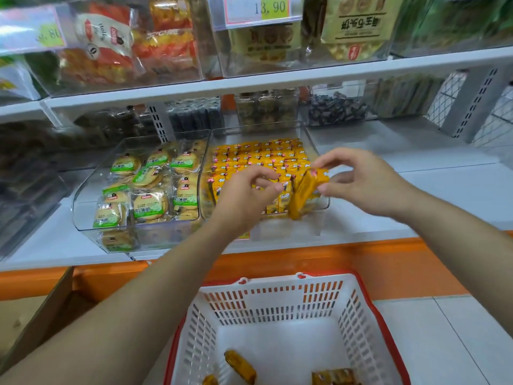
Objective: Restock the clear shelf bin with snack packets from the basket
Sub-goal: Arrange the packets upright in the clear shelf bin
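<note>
Yellow packets pinched in right hand; left hand curled, maybe nipping one, too blurry. I'd slot them upright, front of the clear bin.

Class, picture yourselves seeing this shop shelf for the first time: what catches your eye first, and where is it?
Bright yellow packets fill the clear bin on the lower shelf, dead centre. The right hand pinches a small bundle of them over the bin's front, the left hand close beside it. Below, a white basket with a red rim holds a few last packets.
</note>
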